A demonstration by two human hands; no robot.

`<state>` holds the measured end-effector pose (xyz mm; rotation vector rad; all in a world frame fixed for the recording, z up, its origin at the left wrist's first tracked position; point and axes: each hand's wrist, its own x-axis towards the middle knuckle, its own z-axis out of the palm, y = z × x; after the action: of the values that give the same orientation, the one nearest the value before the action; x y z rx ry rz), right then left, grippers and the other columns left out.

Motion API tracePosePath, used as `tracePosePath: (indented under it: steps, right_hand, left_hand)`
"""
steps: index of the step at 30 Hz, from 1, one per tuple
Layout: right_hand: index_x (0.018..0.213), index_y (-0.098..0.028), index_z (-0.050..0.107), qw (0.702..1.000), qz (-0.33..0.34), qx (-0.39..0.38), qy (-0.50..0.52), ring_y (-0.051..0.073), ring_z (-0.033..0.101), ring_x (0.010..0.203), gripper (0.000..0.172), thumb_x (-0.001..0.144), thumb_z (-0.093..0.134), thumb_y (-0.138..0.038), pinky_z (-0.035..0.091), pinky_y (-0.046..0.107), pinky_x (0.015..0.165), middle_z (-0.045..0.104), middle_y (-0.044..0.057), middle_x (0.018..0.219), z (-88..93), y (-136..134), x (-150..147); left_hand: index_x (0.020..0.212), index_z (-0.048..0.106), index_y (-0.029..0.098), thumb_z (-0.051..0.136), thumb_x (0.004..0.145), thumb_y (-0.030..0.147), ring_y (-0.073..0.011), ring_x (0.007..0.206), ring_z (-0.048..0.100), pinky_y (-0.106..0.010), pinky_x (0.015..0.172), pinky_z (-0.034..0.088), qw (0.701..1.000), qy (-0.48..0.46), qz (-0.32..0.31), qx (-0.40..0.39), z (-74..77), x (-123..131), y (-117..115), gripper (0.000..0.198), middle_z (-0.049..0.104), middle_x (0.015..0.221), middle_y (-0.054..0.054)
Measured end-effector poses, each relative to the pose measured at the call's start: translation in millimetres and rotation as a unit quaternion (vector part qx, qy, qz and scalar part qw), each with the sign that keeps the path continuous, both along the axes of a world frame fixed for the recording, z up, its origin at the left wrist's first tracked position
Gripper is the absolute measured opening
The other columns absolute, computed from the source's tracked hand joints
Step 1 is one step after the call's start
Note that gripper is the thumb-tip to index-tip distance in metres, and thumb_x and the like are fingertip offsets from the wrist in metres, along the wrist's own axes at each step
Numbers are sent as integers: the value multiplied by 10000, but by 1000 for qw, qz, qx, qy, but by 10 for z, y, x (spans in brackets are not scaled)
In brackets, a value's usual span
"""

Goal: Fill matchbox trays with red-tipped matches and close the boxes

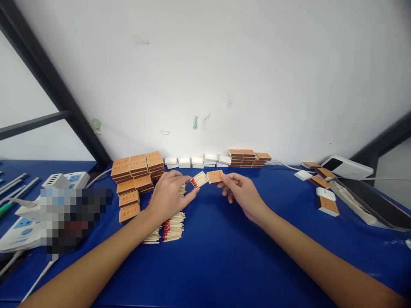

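Note:
My left hand [171, 192] pinches a small white matchbox tray [199, 180] filled with red-tipped matches. An orange matchbox sleeve [215, 176] is gripped between the thumb and fingers of my right hand [242, 192]. The tray's right end meets the sleeve's left end, or lies very close to it; I cannot tell if it has entered. Both are held above the blue table. Below and behind my left hand lie piles of loose matches [173, 226], partly covered by the hand and forearm.
Stacked matchboxes [138, 164] stand at the left, more matchboxes [245, 158] along the wall. White trays [184, 162] line the wall between them. Scattered sleeves [328, 206] and a white power bank [348, 166] lie right. A power strip [24, 224] with cables is at far left.

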<state>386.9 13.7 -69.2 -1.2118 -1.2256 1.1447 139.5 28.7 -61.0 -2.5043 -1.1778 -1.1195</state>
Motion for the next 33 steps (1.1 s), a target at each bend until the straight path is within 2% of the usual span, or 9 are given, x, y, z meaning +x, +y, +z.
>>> tracePosePath:
  steps: [12,16,19,24,33]
  right_hand:
    - [921,-189,639,997,41,50,-37,133,617,593,480,859,713,-659,460,229,425,759,87,894,21,-10,23]
    - [1201,-213,568,996,45,66,-30,137,630,559,568,873,697,-658,456,229,412,762,58,894,15,20,54]
    - [1382,-217,510,995,67,70,-32,135,634,552,654,908,663,-641,465,230,415,756,50,902,20,28,67]
    - [1403,-197,573,993,93,76,-21,137,647,579,628,940,633,-616,478,233,423,741,63,907,27,18,86]
    - [1437,-214,564,989,128,78,-4,135,644,605,587,982,596,-584,493,229,438,714,49,889,28,26,127]
  left_hand:
    - [1042,747,161,722,928,356,-259,964,694,-445,877,568,997,20,-72,-2,58,14,-12,228,762,920,-100]
    - [1085,739,159,742,919,361,-264,1017,687,-451,904,564,995,6,-92,-28,62,0,8,262,761,891,-87]
    - [1086,739,165,754,914,365,-247,1010,690,-430,898,567,993,-10,-107,-43,72,-16,19,264,763,951,-91]
    - [1096,732,183,766,908,330,-222,1007,677,-401,905,565,990,-28,-121,-61,90,-19,34,241,764,995,-70]
    - [1150,726,186,768,911,335,-224,990,660,-387,887,551,982,-40,-166,-87,102,-12,48,285,744,973,-71]
